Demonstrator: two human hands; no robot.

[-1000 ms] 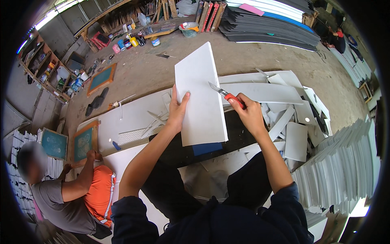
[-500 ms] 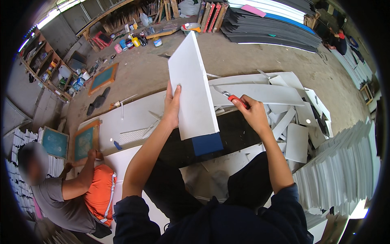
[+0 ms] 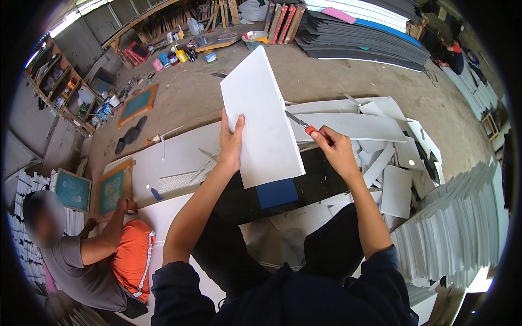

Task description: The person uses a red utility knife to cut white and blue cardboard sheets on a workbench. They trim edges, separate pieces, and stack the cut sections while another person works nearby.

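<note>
My left hand point(image 3: 231, 140) grips a white foam board point(image 3: 258, 119) by its left side, thumb on the face toward me. The board is tilted up above a dark work surface point(image 3: 315, 171). In my right hand point(image 3: 336, 149) is a red-handled utility knife point(image 3: 300, 123). Its blade points up and left and meets the board's right edge; whether it cuts in cannot be made out. Beneath the board's lower edge, a blue rectangular piece point(image 3: 277, 194) lies on the dark surface.
White offcuts point(image 3: 380, 163) lie heaped to the right, near a tall stack of white sheets point(image 3: 451, 217). At the left, a co-worker point(image 3: 87, 261) sits by a framed screen point(image 3: 113, 190). Grey sheets point(image 3: 359, 41) are piled at the back. Paint containers point(image 3: 182, 54) stand on the floor.
The white board has turned so that more of its face shows, and its lower right corner has shifted right. The knife blade has come to the board's right edge.
</note>
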